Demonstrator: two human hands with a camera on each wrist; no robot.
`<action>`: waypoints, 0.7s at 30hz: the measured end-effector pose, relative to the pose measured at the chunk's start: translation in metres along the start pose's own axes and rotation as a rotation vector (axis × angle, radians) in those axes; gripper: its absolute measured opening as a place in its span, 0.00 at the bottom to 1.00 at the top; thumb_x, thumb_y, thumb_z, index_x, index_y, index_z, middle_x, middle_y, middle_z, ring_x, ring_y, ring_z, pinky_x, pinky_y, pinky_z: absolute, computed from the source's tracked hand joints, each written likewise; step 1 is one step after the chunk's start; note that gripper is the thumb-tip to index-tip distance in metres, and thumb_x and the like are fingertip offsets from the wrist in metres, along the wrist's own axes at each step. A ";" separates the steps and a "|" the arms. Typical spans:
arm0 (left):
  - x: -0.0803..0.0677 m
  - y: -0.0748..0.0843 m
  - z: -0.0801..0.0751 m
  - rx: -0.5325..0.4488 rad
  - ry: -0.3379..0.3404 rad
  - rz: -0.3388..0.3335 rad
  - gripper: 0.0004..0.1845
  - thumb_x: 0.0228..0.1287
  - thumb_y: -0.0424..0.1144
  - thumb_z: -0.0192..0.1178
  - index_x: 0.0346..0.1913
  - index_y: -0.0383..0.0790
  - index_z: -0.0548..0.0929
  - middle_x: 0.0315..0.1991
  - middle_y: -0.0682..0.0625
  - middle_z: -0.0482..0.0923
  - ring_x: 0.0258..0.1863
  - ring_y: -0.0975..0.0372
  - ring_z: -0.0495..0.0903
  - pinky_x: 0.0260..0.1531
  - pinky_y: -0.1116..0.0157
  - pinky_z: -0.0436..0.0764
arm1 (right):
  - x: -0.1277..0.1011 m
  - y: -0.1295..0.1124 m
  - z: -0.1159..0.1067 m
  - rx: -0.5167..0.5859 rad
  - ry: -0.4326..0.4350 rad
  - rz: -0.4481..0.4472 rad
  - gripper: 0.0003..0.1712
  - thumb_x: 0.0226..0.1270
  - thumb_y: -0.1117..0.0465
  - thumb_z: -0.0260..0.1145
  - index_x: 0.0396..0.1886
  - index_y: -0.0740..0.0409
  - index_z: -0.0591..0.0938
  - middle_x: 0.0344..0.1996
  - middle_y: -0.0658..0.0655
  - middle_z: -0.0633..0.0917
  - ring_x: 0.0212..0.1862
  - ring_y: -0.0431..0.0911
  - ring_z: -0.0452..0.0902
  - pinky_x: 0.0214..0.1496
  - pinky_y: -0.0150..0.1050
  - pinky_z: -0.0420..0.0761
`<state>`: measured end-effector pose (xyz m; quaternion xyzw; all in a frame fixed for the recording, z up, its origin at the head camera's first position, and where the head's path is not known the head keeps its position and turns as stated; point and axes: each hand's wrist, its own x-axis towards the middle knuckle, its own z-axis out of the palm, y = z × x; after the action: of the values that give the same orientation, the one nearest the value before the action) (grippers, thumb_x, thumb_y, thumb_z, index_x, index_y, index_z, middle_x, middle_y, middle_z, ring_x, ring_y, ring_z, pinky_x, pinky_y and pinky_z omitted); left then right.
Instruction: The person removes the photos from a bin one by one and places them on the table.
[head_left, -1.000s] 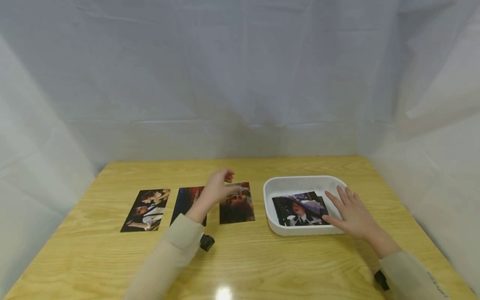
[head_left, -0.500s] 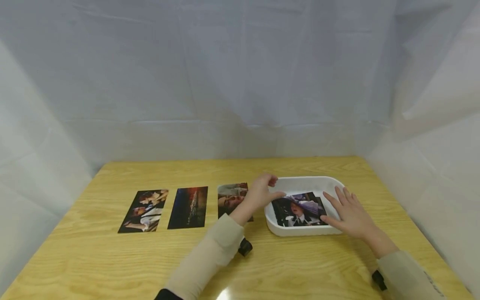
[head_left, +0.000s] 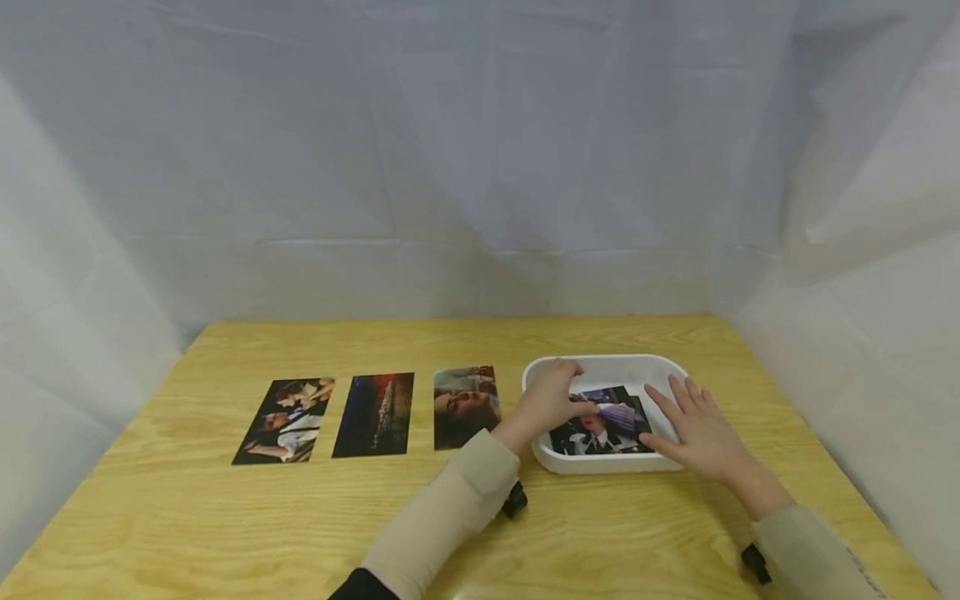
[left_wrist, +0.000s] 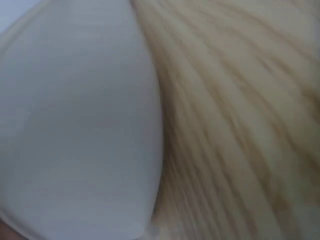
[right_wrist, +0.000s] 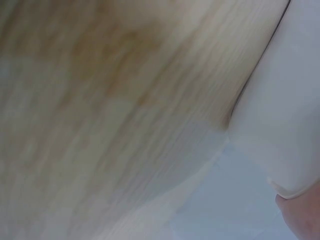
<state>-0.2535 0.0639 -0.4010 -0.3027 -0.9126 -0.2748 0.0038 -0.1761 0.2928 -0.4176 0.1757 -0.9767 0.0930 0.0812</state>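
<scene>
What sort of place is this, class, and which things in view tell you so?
Probably a staged recording booth, not a home: white sheeting hangs round a wooden table that holds only three photos in a row and a white tray of photos.

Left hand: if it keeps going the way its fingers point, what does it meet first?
The left hand reaches rightward over the near-left rim of the white tray, fingers already at the top photo inside. Going on, it would likely slide across that photo toward the right hand on the tray's right side; depth is unclear.
</scene>
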 end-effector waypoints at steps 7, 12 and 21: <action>-0.001 0.002 0.005 0.183 -0.076 -0.009 0.41 0.40 0.59 0.66 0.55 0.37 0.68 0.51 0.46 0.71 0.48 0.58 0.72 0.47 0.66 0.70 | 0.000 -0.003 -0.003 0.005 -0.017 0.012 0.42 0.58 0.39 0.55 0.63 0.64 0.61 0.62 0.75 0.52 0.62 0.69 0.42 0.57 0.63 0.46; -0.001 0.003 0.010 0.412 -0.147 -0.013 0.41 0.38 0.66 0.62 0.50 0.39 0.69 0.42 0.48 0.73 0.40 0.60 0.74 0.39 0.65 0.73 | 0.001 -0.004 -0.004 0.009 -0.025 0.014 0.42 0.58 0.39 0.55 0.63 0.64 0.61 0.62 0.75 0.52 0.62 0.69 0.42 0.57 0.63 0.46; -0.003 0.009 0.014 0.584 -0.310 -0.089 0.49 0.31 0.69 0.63 0.56 0.40 0.68 0.49 0.50 0.72 0.48 0.59 0.71 0.47 0.56 0.68 | 0.000 -0.003 -0.002 0.010 -0.025 0.012 0.43 0.58 0.39 0.55 0.64 0.64 0.60 0.62 0.75 0.51 0.62 0.69 0.41 0.57 0.63 0.45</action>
<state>-0.2440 0.0749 -0.4091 -0.2869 -0.9548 0.0479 -0.0605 -0.1754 0.2907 -0.4153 0.1714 -0.9781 0.0964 0.0677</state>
